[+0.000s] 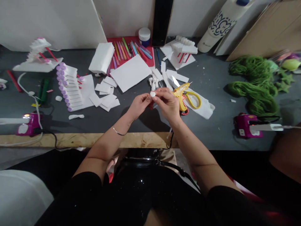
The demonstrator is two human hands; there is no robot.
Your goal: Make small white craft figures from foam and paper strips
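Both my hands meet over the dark table, around a small round white piece. My right hand (167,102) pinches the white piece (152,94) between thumb and fingers. Fingertips of my left hand (140,105) are closed at its left side, touching it. Just beyond my hands lie small white rolled pieces (154,82). A yellow glue gun (181,94) and yellow-handled scissors (194,99) are right of my right hand. White cut pieces (109,100) lie to the left of my left hand.
A stepped white model (70,89) with purple discs stands left. Behind are a white sheet (131,72), markers (122,50) on a red sheet and another model (184,50). Green yarn (255,84) and a purple power adapter (246,125) are right. People sit on both sides.
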